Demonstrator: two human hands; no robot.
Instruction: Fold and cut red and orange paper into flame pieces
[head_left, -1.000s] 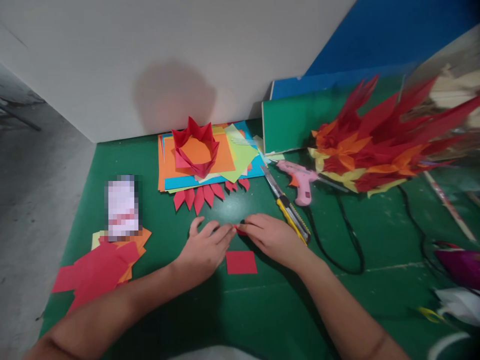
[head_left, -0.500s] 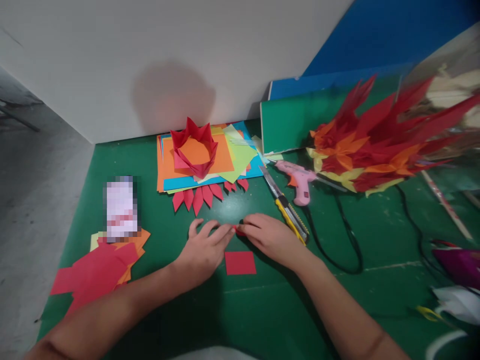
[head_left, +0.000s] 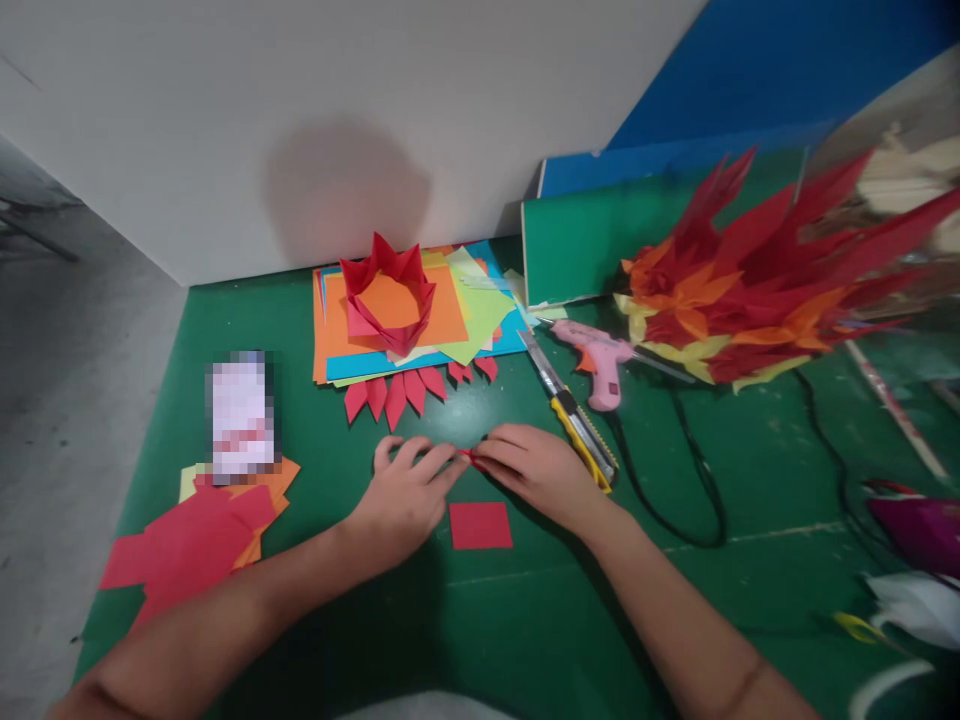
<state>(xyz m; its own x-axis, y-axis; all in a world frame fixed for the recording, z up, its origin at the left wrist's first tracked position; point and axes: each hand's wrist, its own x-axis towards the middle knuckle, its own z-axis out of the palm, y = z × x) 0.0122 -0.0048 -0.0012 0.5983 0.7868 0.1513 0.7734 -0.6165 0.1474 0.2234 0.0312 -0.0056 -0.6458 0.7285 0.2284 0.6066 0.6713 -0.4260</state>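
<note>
My left hand (head_left: 409, 505) and my right hand (head_left: 547, 480) meet near the middle of the green table. Their fingertips pinch a small piece of red paper (head_left: 466, 454), mostly hidden by the fingers. Just below them, a flat red paper rectangle (head_left: 481, 526) lies on the table. Beyond my hands, several pointed red paper petals (head_left: 397, 398) fan out from under a stack of coloured paper (head_left: 451, 305). On that stack stands a red folded-paper ring (head_left: 401, 342) with pointed tips. A yellow utility knife (head_left: 576, 420) lies close to my right hand.
Behind the knife rests a pink glue gun (head_left: 598, 358) with a black cord looping right. A large red, orange and yellow paper piece (head_left: 750, 300) stands at right, before a green board (head_left: 581, 255). Red and orange sheets (head_left: 199, 540) lie at left, beneath a blurred-out object (head_left: 241, 410).
My fingers have shifted slightly around the red paper, and a thin edge of it shows between the fingertips. The things on the table stay where they were.
</note>
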